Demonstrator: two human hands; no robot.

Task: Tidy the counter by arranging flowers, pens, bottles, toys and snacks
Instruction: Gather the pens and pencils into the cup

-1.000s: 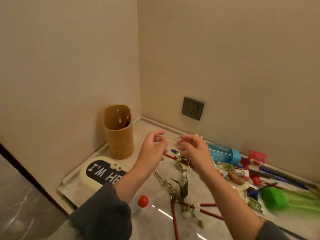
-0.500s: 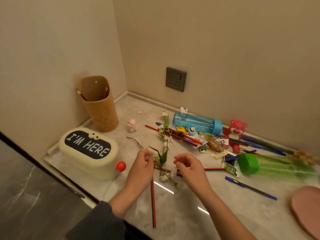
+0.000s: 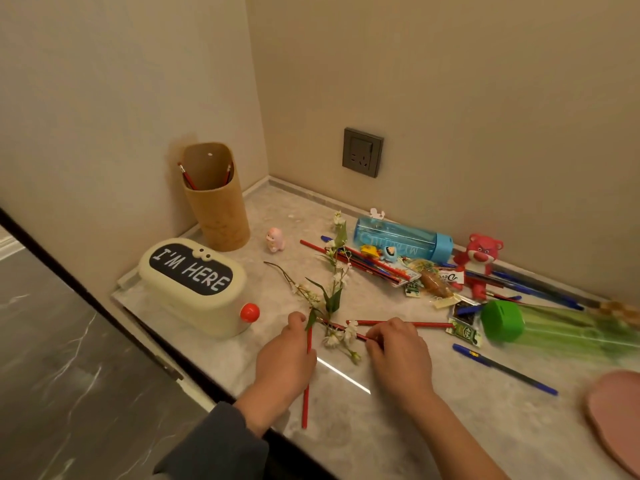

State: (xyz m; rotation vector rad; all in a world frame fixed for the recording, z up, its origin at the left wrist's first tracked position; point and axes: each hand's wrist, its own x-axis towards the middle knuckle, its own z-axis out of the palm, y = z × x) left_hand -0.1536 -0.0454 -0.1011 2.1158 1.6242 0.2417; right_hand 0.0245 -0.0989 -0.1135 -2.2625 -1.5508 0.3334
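My left hand curls its fingers round a red pencil lying near the counter's front edge. My right hand pinches a second red pencil that runs under a white flower sprig. A third red pencil lies just beyond my right hand. The tan pen holder with two pencils stands in the corner. A blue bottle and a green bottle lie on their sides. More pens, pencils and snack packets are scattered by a red bear toy.
A cream box lettered "I'M HERE" with a red knob sits at the left. A small pink figure stands by the holder. A blue pen lies at the right, near a pink plate. A wall socket is behind.
Both hands came down from mid-air to the counter and closed on red pencils beside the flower sprig. The view tilted down and right.
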